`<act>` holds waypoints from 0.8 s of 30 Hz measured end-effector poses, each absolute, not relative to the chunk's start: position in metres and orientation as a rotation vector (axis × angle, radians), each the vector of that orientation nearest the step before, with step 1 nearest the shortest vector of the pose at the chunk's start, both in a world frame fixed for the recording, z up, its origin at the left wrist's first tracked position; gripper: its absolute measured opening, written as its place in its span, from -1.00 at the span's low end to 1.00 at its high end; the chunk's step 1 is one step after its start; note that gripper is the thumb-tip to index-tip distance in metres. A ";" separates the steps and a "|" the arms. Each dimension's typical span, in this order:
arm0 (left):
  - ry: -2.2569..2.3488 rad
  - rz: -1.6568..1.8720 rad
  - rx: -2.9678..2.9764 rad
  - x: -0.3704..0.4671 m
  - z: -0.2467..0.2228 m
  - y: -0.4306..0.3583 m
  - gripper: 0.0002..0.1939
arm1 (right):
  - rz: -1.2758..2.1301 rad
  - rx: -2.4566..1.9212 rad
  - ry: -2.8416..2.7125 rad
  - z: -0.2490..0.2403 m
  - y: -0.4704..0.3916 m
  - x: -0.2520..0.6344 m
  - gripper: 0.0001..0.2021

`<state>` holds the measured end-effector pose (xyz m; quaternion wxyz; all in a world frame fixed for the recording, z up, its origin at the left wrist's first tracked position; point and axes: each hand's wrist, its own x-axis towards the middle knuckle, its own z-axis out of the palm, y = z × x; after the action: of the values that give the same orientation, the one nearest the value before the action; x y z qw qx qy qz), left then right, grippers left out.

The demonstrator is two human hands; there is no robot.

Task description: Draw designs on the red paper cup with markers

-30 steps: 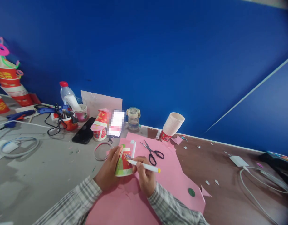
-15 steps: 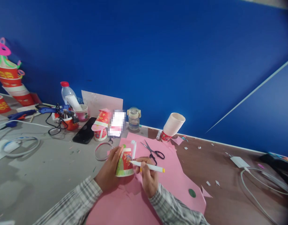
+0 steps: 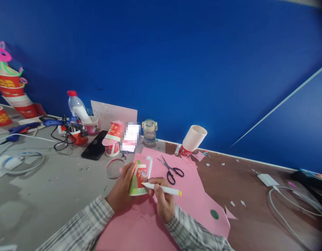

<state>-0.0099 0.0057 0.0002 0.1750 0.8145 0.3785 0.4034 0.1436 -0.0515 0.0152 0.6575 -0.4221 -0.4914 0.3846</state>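
My left hand is wrapped round the side of an upside-down paper cup, red-printed with green and white on it. In my right hand is a white marker with a yellow end, its tip meeting the red print on the cup's side. Under both hands lies a large pink paper sheet. Black-handled scissors rest open on that sheet beyond the right hand. Beside the cup a thin white stick-like piece lies on the paper.
Stacked white cups lean at the back, near a lidded glass jar. Leftward are a decorated red cup figure, a black phone, a tape roll and glue guns with cords. A charger lies right.
My right hand and the marker have shifted slightly left and down, and the tip now touches lower on the cup. The left hand holds the cup almost unmoved.
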 end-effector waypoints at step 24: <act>1.113 1.135 2.264 -0.010 -0.001 0.008 -0.01 | 0.901 -0.977 -1.063 0.013 -0.050 0.144 -0.71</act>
<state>-0.0099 0.0078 -0.0009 0.1868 0.8040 0.3952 0.4032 0.1441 -0.0497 0.0127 0.6595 -0.4315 -0.4695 0.3980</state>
